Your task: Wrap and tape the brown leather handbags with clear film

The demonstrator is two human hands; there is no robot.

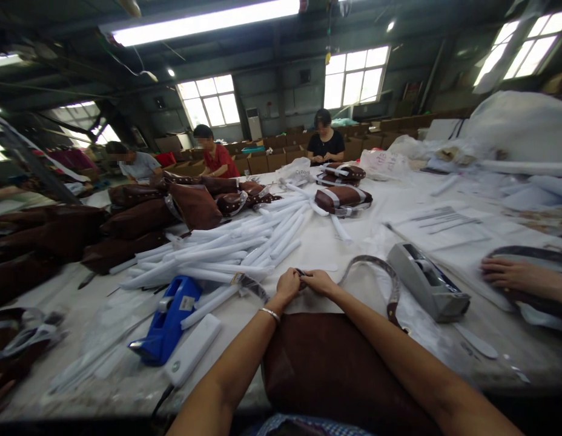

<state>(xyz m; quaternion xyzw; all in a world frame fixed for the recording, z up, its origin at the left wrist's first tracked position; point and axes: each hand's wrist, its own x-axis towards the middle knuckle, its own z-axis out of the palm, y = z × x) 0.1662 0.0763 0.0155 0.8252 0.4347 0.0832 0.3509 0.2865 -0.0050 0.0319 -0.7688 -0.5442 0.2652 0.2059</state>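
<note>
My left hand [289,284] and my right hand [318,281] meet at the middle of the table, fingers pinched together on the strap [392,284] of a brown leather bag [329,360]. The bag lies flat in front of me, under my forearms. The strap loops out to the right and back down to the bag. A bracelet sits on my left wrist.
A blue tape dispenser [169,318] and a white phone-like slab [193,348] lie left of me, a grey tape dispenser [427,281] to the right. White paper rolls [235,245] and brown bags [140,221] cover the left. Another person's hand [508,272] rests at right; three people sit across the table.
</note>
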